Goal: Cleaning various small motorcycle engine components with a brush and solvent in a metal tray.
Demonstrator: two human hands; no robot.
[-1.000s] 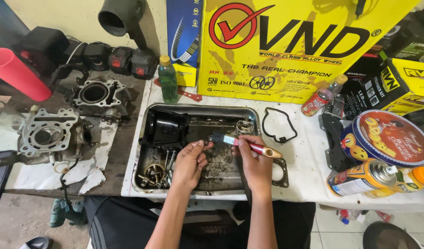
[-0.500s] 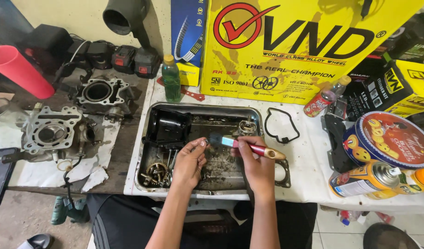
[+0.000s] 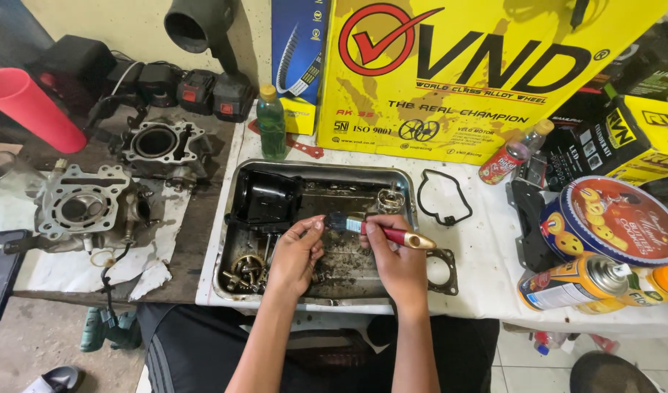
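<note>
Paintbrush (image 3: 377,231), clamped in the right hand (image 3: 393,256) above the metal tray (image 3: 236,191), has barely shifted over the last second, bristles kept against a small part pinched in the left hand (image 3: 296,255); scrubbing evidently continues.

Left hand (image 3: 296,251) pinches a small part; right hand (image 3: 394,251) brushes it with a paintbrush (image 3: 381,231) over the metal tray (image 3: 236,191).
</note>
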